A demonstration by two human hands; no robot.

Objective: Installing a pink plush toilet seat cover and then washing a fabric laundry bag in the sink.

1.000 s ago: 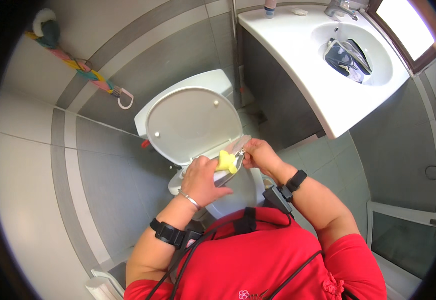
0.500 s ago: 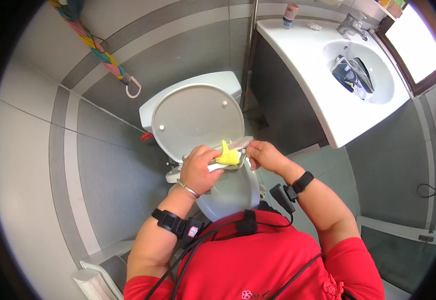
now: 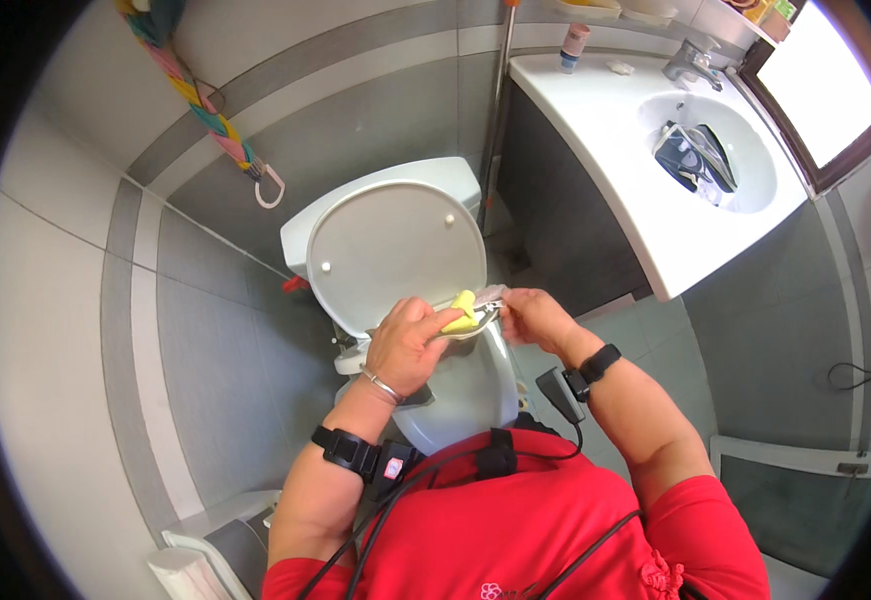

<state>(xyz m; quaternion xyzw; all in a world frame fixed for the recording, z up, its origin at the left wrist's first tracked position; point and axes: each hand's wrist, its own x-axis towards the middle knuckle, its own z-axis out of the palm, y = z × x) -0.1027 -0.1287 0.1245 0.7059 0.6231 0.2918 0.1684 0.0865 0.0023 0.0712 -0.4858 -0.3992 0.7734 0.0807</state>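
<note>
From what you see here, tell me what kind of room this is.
A tiled bathroom, most likely in a home: a white toilet with its lid raised, a sink with a tap beside it.

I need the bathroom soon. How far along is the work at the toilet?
Done: the toilet lid is raised. In hand: both hands hold a yellow cloth above the bowl, left hand gripping it, right hand at its other end. Left: nothing shows that the bowl rim or lid has been wiped; how clean they are cannot be told from here.
</note>
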